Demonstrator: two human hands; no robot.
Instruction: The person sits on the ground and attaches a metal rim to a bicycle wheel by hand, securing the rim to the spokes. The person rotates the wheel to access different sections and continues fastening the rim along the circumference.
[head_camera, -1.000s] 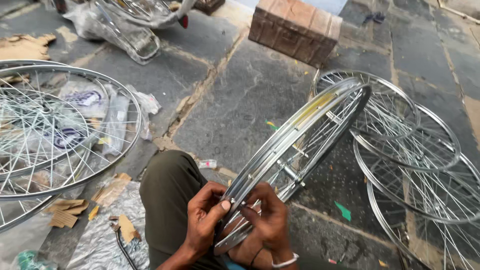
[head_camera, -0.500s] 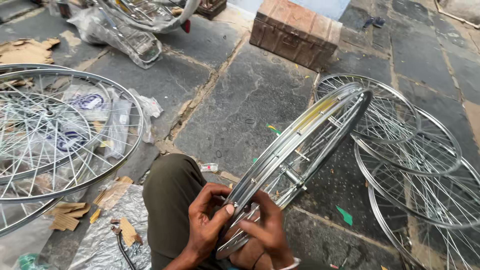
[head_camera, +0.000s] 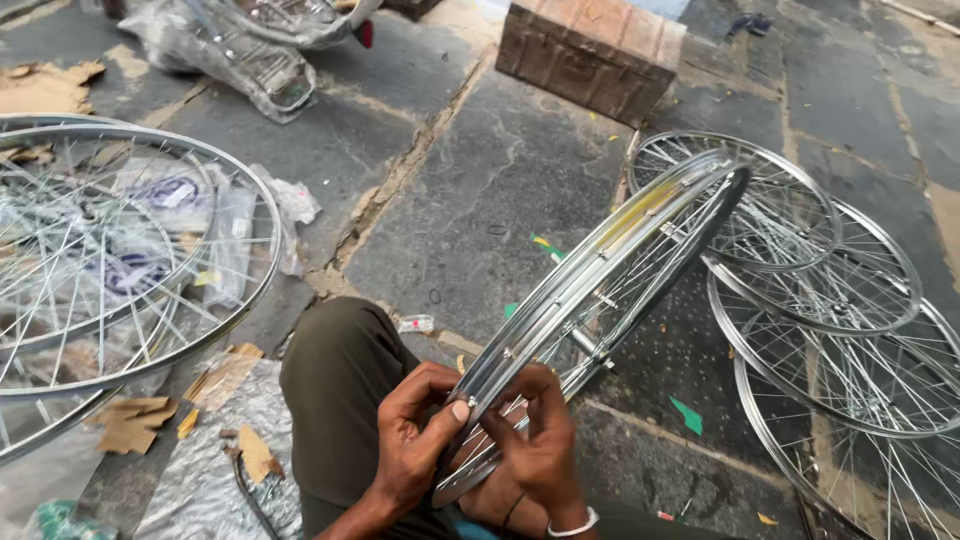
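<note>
On the lap, rising edge-on over the stone floor (head_camera: 500, 200): one spoked bicycle wheel rim (head_camera: 610, 265), chrome. Left hand (head_camera: 415, 435) and right hand (head_camera: 540, 440), fingers closed on its near edge. Likely light, stiff, slick; spokes bendable, so best held by the rim.

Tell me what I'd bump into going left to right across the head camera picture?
Flat silver spoked wheels on the left → left hand → right hand gripping the upright shiny metal wheel rim → pile of flat silver spoked wheels on the right.
</note>
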